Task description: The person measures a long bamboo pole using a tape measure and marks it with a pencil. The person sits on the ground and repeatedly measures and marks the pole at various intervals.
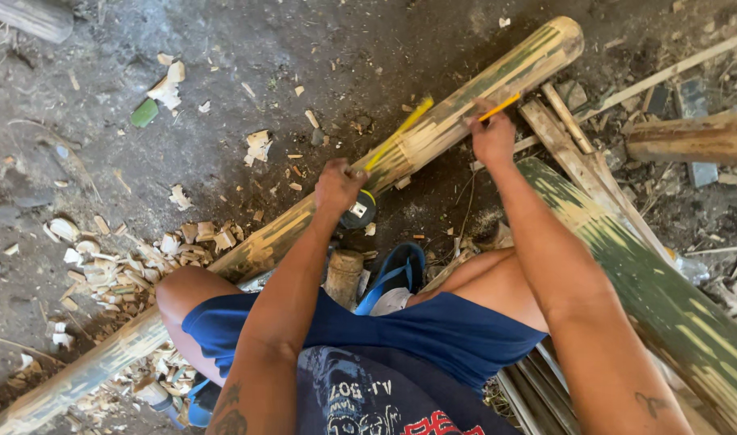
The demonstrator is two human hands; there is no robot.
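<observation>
A: Nearest the lens we log blue shorts [433, 330] and two bare forearms reaching forward over them, away from the body.

B: Left hand [338, 187]?

A: We record it fisted, knuckles up, wrist bent down, pressing on the bamboo pole [465, 109]. It closes on a tape measure case [358, 211] hanging just under the palm; the yellow tape [400, 129] runs from it up along the pole.

B: Right hand [492, 138]?

A: Arm nearly straight. We note the fingers pinched shut on a yellow pencil [499, 106], its tip touching the pole's surface beyond the tape's far end.

B: Pole position?

A: We see it lying diagonally on the dirt floor [223, 48], from lower left to upper right, crossing in front of the knees. A second, greener bamboo pole [658, 298] lies under the right arm.

B: Surroundings?

A: Pale wood chips [127, 266] are heaped left of the pole; a blue sandal [396, 274] sits between the knees.
</observation>
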